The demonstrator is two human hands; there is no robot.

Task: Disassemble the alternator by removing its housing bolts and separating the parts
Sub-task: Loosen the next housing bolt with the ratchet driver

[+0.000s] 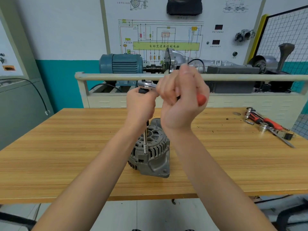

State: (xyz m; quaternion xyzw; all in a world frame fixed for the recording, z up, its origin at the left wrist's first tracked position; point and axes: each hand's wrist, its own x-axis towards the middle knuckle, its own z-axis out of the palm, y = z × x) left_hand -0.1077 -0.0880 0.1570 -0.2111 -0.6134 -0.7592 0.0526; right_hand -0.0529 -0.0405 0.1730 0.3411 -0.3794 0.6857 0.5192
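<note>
The alternator (pixel 150 152) sits on the wooden table (pixel 66 155), roughly midway along it and closer to the near edge than the far one, its vented housing facing up. A long extension bar (pixel 145 139) stands upright out of it, the socket end planted on a bolt near the housing's rim. Up top, the left hand (pixel 140 104) is wrapped around the bar's upper part just under the chrome ratchet head (pixel 146 84). The right hand (pixel 181 99) is closed in a fist around the ratchet's handle, whose red end (pixel 201 100) pokes out past the fingers; that hand is blurred. Over by the table's far right corner lies a loose cluster of spare tools (pixel 266 124), red-handled ones with sockets among them, well apart from the alternator.
</note>
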